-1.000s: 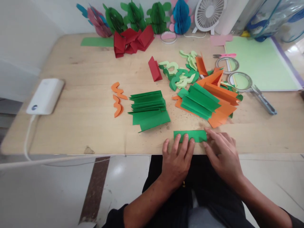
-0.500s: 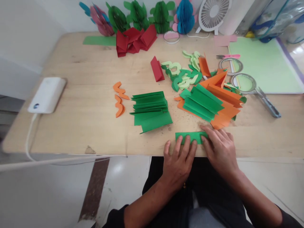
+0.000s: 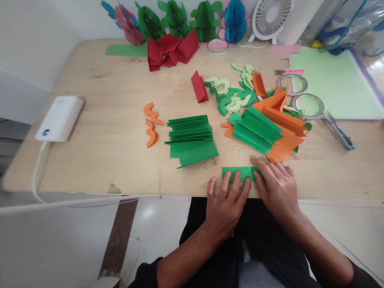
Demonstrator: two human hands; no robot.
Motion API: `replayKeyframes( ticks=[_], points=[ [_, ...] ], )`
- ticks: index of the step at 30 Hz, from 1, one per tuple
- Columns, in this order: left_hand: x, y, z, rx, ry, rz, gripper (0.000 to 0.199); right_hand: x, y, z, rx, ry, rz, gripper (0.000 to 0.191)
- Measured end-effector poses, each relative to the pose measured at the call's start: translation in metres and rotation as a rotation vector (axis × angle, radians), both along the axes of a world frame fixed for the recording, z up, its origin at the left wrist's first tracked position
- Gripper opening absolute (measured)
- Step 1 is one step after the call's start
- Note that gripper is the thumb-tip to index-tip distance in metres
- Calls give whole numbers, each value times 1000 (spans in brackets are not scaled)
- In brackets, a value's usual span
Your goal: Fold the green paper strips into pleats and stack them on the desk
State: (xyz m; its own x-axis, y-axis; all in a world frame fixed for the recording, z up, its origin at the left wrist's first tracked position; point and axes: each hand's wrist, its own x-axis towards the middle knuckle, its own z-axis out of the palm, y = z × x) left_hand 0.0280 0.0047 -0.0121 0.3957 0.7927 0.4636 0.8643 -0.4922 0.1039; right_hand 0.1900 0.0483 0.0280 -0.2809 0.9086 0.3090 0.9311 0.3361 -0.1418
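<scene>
A folded green paper strip [image 3: 241, 173] lies flat near the table's front edge. My left hand [image 3: 227, 200] is open, its spread fingertips pressing on the strip's lower edge. At the strip's right end, my right hand [image 3: 279, 186] has its thumb on the paper and its forefinger along the top edge; the fingers are close together and cover that end. Up and left of the hands sits a stack of pleated green paper [image 3: 190, 134]. Beyond my right hand, more folded green paper [image 3: 255, 130] rests on orange folded paper [image 3: 288, 140].
Wavy paper cutouts [image 3: 235, 98], a folded red paper [image 3: 199, 87] and orange scraps [image 3: 151, 126] lie around. At right are tape rolls [image 3: 309, 105] and a cutter [image 3: 339, 130]. A white power bank [image 3: 60, 119] with its cable is at left. Paper figures and a fan [image 3: 271, 16] line the back.
My right forefinger and thumb have shifted very slightly left along the green strip. My left hand stays nearly still, and the other things lie as before.
</scene>
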Motion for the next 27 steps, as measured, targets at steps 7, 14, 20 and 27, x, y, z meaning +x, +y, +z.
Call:
replayKeyframes(
  ticks=[7, 14, 20, 27],
  points=[
    [1, 0, 2, 10, 7, -2, 35, 5, 0, 1, 59, -40, -31, 24],
    [0, 0, 1, -10, -5, -17, 35, 3, -32, 5, 120, 62, 18, 25],
    [0, -1, 4, -25, 8, -11, 38, 10, -47, -6, 59, 10, 50, 35],
    [0, 0, 6, -28, 11, -11, 39, 36, -54, 0, 66, -36, 16, 39]
  ],
)
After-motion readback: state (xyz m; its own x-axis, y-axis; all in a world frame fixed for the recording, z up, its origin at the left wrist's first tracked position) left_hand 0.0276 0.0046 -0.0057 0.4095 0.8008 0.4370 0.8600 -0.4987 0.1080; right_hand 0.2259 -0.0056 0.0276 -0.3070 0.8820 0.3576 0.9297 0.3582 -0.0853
